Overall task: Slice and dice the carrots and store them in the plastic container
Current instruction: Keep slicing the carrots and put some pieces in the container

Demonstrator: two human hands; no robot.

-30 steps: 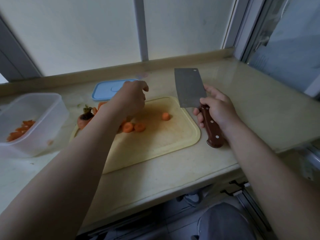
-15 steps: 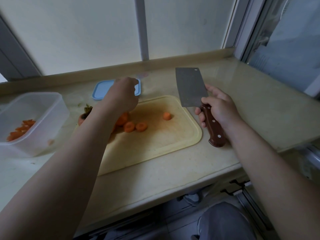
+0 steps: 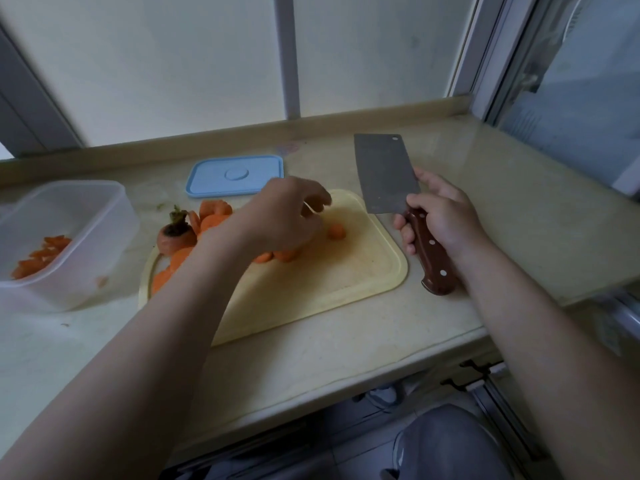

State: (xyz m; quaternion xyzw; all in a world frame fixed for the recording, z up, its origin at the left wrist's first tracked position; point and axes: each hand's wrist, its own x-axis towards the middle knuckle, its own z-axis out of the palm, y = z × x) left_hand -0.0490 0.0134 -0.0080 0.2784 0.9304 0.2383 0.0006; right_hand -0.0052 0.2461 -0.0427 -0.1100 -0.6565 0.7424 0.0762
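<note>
Head camera: right hand (image 3: 446, 216) wrapped round the wooden handle of a cleaver (image 3: 384, 174), blade raised beside the right edge of the yellow cutting board (image 3: 329, 289). Left hand (image 3: 280, 216) over the board, fingers blurred, grip impossible to tell. Carrot slices (image 3: 213, 218) on the board beside a stem end (image 3: 175, 237). Diced carrot (image 3: 41, 254) inside the plastic container (image 3: 104, 209), far left on the surface (image 3: 346, 348). Blue lid (image 3: 235, 174) behind the board.

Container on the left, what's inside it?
Cut carrot pieces lie heaped at the left of the container. Its cloudy wall blurs anything lower, so they cannot be counted.
</note>
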